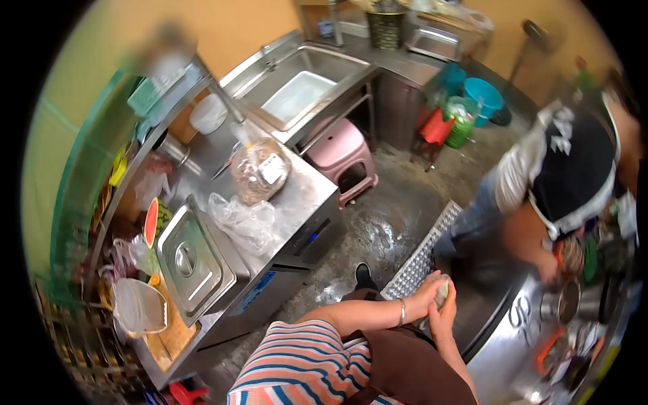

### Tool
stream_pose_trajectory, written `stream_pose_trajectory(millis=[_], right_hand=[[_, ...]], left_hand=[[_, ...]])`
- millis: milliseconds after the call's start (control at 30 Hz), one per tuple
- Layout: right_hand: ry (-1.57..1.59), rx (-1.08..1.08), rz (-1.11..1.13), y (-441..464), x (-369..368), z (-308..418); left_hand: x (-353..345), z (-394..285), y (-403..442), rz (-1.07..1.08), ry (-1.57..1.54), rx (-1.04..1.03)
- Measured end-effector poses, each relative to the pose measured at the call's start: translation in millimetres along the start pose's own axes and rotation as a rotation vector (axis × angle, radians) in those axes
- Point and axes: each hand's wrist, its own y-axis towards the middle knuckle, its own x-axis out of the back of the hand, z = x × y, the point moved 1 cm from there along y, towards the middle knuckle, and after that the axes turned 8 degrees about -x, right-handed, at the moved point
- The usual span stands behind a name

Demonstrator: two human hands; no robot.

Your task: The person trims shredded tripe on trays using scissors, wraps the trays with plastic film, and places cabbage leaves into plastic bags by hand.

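My left hand point(423, 299), with a bracelet at the wrist, and my right hand point(443, 320) are close together in front of my brown apron point(405, 364). Between them is a small, pale whitish-green rounded thing point(442, 292); its kind is not clear. The fingers of both hands curl around it, and part of it is hidden by them. Just beyond my hands lies a steel counter point(496, 368) with metal pots point(568, 297) on its far side.
A co-worker point(560, 169) in a black cap bends over the right-hand counter. To the left, a steel worktop holds a lidded steel pan point(192, 260), a bag of brown food point(260, 169) and cut watermelon point(152, 221). A pink stool point(343, 152) stands below the sink point(324, 61). The floor looks wet.
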Motion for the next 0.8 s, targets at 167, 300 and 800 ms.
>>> stream_pose_trajectory(millis=[167,300,800], right_hand=[[-0.319,0.435,0.227,87.1,-58.1,87.0],[-0.379,0.639,0.269,143.8,-99.0,117.9],[0.616,-0.917,0.114,384.9,-157.3,-56.7]], left_hand=[[35.2,-131.8,22.2,0.252,-0.294,0.234],[71.2,-203.7,26.8,0.479,-0.402,0.051],[116.0,-355.1,18.0,-0.356,0.732,-0.541]])
